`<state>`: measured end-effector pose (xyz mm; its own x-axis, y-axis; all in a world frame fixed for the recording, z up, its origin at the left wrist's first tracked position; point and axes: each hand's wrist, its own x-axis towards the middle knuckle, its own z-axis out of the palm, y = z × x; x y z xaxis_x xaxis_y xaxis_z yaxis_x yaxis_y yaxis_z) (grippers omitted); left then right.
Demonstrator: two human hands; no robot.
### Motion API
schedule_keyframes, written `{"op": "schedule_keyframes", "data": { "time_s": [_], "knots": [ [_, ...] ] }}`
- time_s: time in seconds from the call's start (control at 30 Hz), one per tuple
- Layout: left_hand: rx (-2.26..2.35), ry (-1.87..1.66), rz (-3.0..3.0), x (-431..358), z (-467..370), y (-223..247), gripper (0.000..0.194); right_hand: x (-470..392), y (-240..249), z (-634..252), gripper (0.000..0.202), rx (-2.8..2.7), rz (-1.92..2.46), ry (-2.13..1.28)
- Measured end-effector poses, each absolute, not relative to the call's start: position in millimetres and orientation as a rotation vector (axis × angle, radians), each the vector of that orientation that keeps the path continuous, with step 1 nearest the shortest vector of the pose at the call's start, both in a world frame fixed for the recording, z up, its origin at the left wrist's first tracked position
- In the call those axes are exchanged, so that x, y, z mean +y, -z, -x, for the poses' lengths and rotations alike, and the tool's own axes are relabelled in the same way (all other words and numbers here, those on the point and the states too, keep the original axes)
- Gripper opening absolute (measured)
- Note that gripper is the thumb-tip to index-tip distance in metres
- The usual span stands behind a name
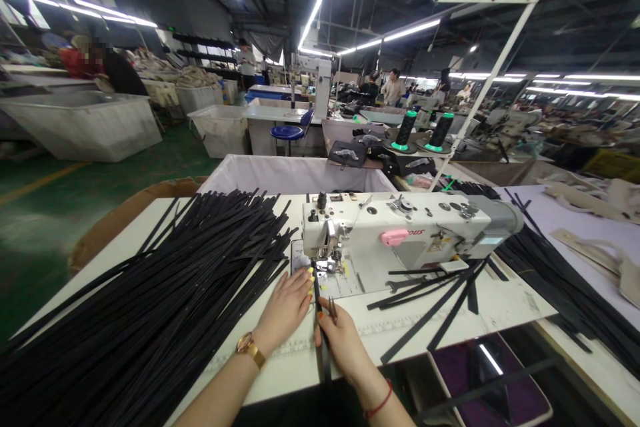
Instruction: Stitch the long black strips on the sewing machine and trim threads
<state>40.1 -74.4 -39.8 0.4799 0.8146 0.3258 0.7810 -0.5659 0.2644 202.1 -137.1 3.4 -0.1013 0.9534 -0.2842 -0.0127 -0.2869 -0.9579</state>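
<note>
While fingers (319,335) hold strip (317,291), ribbonlike heap (200,280) alongside.

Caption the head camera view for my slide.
Right hand holding a black strap at a sewing machine, left hand alongside, heaped straps nearby.

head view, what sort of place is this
Probably a sewing factory floor: there's a sewing machine with a big pile of black straps beside it, and large bins stand across the room.

Strip pile (200,280) left of sewing machine (370,230) (thread spools (407,130) behind).
</note>
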Motion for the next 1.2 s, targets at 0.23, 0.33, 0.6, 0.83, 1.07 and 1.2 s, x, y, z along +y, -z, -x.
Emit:
{"op": "schedule_keyframes", "data": {
  "time_s": [0.23, 0.33, 0.6, 0.83, 1.07, 1.2],
  "knots": [
    [1.435, -0.647, -2.614, -76, -41, 37, 0.038, -136, -5, -203, 0.048, -1.148, 1.351, -1.506],
    [1.442, -0.643, -2.627, -75, -41, 37, 0.038, -137, -6, -202, 0.049, -1.140, 1.350, -1.501],
    [1.441, -0.644, -2.647, -74, -41, 40, 0.038, -136, 2, -204, 0.050, -1.105, 1.360, -1.490],
    [1.436, -0.647, -2.653, -75, -41, 38, 0.039, -134, 4, -203, 0.051, -1.107, 1.361, -1.494],
    [1.419, -0.658, -2.621, -76, -42, 37, 0.039, -135, 2, -202, 0.049, -1.118, 1.353, -1.499],
    [1.413, -0.687, -2.612, -76, -42, 36, 0.038, -135, 1, -202, 0.050, -1.127, 1.342, -1.485]
  ]
}}
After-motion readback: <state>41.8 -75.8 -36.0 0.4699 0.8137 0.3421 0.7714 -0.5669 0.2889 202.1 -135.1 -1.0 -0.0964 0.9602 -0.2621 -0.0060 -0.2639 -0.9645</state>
